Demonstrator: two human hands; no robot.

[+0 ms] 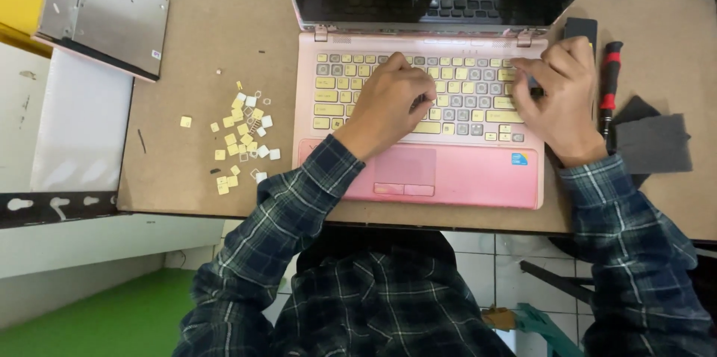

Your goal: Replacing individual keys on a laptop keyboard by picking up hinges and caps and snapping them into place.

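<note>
Prying keycaps off pink laptop (455, 178) on brown desk (187, 88). L hand (392, 99) curled at mid keyboard (418, 92), R hand (556, 95) at right edge; can't tell what fingertips pinch. Loose keycaps (243, 137) piled left. Lift gently, one corner first; screwdriver (610, 84) right.

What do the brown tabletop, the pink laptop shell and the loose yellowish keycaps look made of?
Brown flat tabletop: looks like hardboard or MDF, matte, uniform fibre-brown, dark thin edge. Pink laptop shell: likely plastic, smooth with a soft sheen on the palm rest. Loose yellowish square keycaps: thin moulded plastic, some lying white side up. Left hand and right hand rest on the keyboard.
</note>
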